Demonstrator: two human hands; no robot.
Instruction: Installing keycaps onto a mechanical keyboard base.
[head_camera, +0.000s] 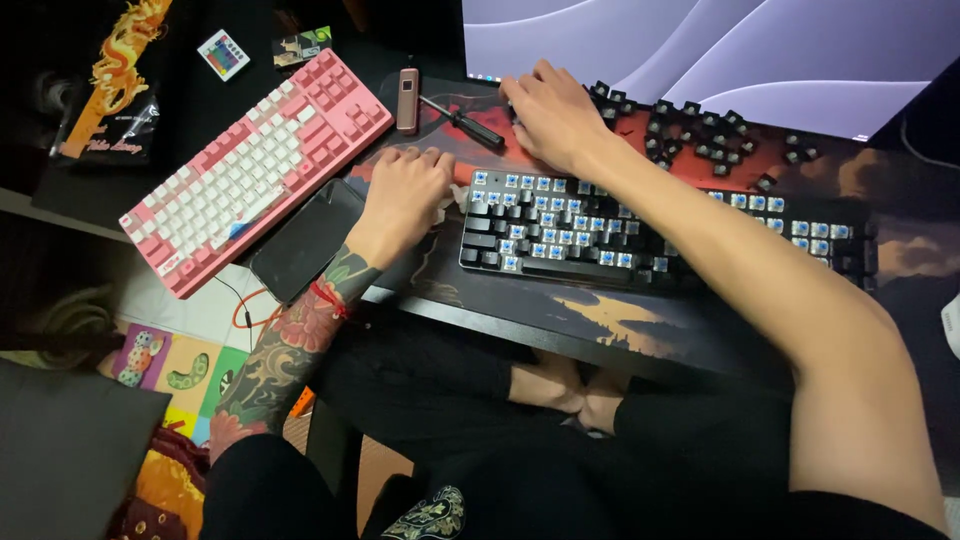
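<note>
The black keyboard (620, 225), most keycaps off and blue switches bare, lies with its long axis running left to right across the desk mat (600, 315). The right hand (552, 118) rests loosely spread just beyond its far edge, beside the loose black keycaps (700, 135). The left hand (405, 195), fingers curled under, touches its left end; whether it pinches anything is hidden.

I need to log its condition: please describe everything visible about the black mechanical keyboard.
The black mechanical keyboard lies flat on the dark printed desk mat, slightly angled. Most keycaps are off, baring blue switches; a few black caps remain at its left. The left hand rests at its left end; the right forearm crosses above it.
</note>
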